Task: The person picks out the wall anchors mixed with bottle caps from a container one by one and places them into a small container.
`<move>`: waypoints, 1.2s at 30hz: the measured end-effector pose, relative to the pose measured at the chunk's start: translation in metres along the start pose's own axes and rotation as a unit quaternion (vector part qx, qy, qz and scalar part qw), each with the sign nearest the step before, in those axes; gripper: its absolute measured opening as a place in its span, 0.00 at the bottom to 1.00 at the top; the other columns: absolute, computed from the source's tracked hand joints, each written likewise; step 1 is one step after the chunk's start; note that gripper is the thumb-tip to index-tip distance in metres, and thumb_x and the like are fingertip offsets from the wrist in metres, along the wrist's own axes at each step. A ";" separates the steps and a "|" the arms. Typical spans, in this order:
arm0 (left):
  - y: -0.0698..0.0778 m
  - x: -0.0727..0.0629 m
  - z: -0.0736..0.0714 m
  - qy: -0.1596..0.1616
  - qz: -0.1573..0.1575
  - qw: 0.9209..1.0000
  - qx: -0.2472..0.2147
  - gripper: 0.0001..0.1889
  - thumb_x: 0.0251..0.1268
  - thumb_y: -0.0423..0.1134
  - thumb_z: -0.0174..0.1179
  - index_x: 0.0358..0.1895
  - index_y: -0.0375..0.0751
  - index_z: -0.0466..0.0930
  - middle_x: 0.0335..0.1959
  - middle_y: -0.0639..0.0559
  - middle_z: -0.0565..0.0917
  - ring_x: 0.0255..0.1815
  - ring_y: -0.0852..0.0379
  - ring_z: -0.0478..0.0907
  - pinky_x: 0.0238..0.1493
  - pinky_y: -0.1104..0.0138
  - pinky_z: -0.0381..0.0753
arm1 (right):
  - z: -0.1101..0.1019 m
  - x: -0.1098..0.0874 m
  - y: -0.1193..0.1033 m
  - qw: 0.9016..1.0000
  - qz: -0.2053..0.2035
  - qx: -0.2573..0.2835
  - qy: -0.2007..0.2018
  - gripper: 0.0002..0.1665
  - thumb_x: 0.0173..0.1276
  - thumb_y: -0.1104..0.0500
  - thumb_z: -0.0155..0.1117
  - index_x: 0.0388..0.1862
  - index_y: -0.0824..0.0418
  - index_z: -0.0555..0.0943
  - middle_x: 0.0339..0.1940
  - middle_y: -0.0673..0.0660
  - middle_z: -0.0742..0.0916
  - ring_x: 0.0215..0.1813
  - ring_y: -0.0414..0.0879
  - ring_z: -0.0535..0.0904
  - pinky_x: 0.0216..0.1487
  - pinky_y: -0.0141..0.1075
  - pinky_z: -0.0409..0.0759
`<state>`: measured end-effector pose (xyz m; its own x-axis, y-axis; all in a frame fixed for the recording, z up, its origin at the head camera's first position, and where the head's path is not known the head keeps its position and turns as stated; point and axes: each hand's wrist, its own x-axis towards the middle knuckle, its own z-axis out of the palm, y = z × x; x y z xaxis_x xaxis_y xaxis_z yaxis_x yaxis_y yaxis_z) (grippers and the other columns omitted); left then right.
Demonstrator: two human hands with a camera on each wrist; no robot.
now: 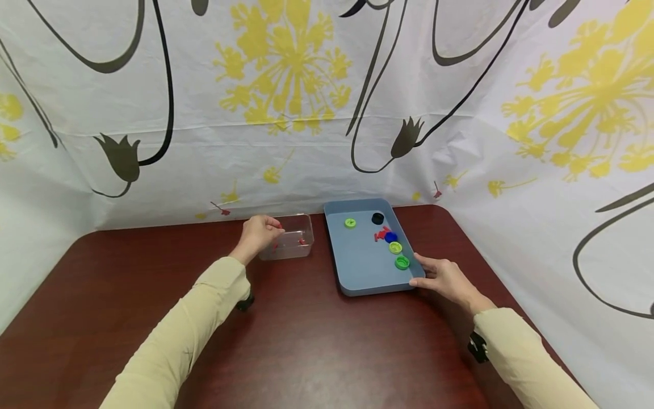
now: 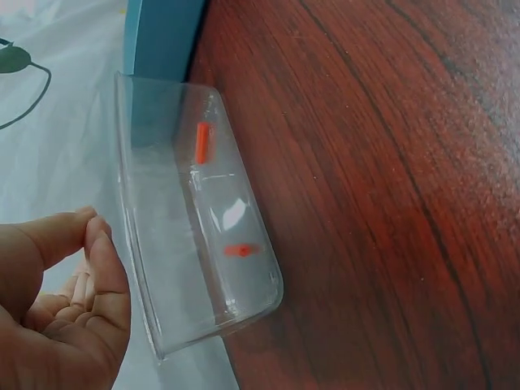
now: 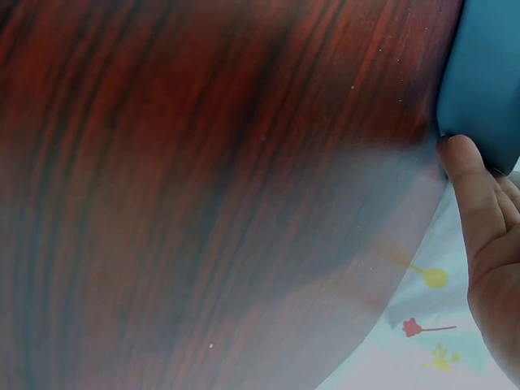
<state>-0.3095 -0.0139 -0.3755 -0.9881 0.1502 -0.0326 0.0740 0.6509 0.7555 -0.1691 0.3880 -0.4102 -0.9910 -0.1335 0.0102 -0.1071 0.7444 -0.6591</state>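
Above the clear plastic box [image 1: 287, 253], my left hand [image 1: 257, 234] pinches a small red piece [image 1: 280, 226] between thumb and fingertips. In the left wrist view the thumb and forefinger meet beside the box rim, and the piece is hidden. Two small red pieces, a red peg [image 2: 202, 143] and another red piece [image 2: 242, 250], lie in the box. My right hand [image 1: 445, 279] holds the near right corner of the blue-grey tray [image 1: 357, 267], thumb on the near side, fingers along the right side. The right wrist view shows the thumb against the tray's outer wall.
The tray carries a black round cap [image 1: 377, 218], a blue cap [image 1: 390, 237], a green cap [image 1: 402, 262], yellow-green caps [image 1: 349, 223] and several red pieces [image 1: 381, 234]. The dark wooden table [image 1: 306, 341] meets a patterned white cloth [image 1: 306, 170] behind and at the sides.
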 end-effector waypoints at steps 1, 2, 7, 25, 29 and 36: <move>0.000 0.001 0.000 0.000 0.000 1.000 0.005 0.14 0.61 0.39 0.62 0.47 0.35 0.82 0.43 0.40 0.85 0.43 0.49 0.83 0.46 0.59 0.79 | 0.000 0.000 0.000 1.000 0.002 0.001 0.001 0.49 0.56 0.48 0.70 0.70 0.69 0.61 0.60 0.71 0.76 0.57 0.61 0.78 0.50 0.43 0.79; -0.001 0.002 0.001 -0.001 0.000 1.000 0.009 0.14 0.61 0.39 0.62 0.47 0.34 0.82 0.43 0.41 0.85 0.43 0.49 0.83 0.46 0.59 0.79 | 0.000 0.000 0.001 1.000 0.001 0.000 0.000 0.49 0.56 0.48 0.70 0.70 0.69 0.61 0.60 0.71 0.76 0.57 0.61 0.78 0.49 0.42 0.79; -0.005 0.003 0.002 0.003 -0.002 1.000 0.027 0.16 0.59 0.40 0.63 0.48 0.33 0.81 0.43 0.41 0.85 0.45 0.48 0.83 0.46 0.59 0.79 | 0.000 0.001 0.002 1.000 -0.002 0.007 -0.004 0.49 0.56 0.48 0.70 0.70 0.69 0.60 0.61 0.71 0.75 0.56 0.62 0.78 0.49 0.42 0.79; 0.058 0.002 0.080 -0.057 0.089 0.986 -0.127 0.15 0.58 0.37 0.65 0.48 0.36 0.82 0.37 0.44 0.87 0.33 0.54 0.85 0.35 0.69 0.81 | -0.001 0.000 0.001 1.000 -0.003 0.012 -0.007 0.47 0.57 0.51 0.70 0.70 0.70 0.61 0.58 0.72 0.77 0.55 0.60 0.79 0.48 0.41 0.80; 0.075 0.005 0.105 -0.075 0.090 0.984 -0.138 0.15 0.59 0.37 0.64 0.49 0.37 0.82 0.37 0.45 0.87 0.33 0.56 0.84 0.34 0.70 0.79 | 0.000 0.000 0.002 1.000 -0.001 0.014 -0.006 0.47 0.57 0.51 0.70 0.70 0.69 0.61 0.59 0.71 0.77 0.55 0.60 0.79 0.48 0.41 0.80; 0.087 0.010 0.133 -0.097 0.092 0.978 -0.162 0.16 0.60 0.35 0.63 0.49 0.31 0.80 0.38 0.41 0.86 0.34 0.54 0.83 0.34 0.70 0.79 | 0.001 0.000 0.002 1.000 -0.001 0.030 -0.008 0.47 0.57 0.52 0.70 0.70 0.69 0.61 0.61 0.71 0.75 0.56 0.61 0.78 0.48 0.39 0.80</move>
<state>-0.2952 0.1432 -0.3970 -0.9152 0.4022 0.0239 0.1707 0.3334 0.9272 -0.1695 0.3893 -0.4121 -0.9894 -0.1454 -0.0004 -0.1030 0.7034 -0.7033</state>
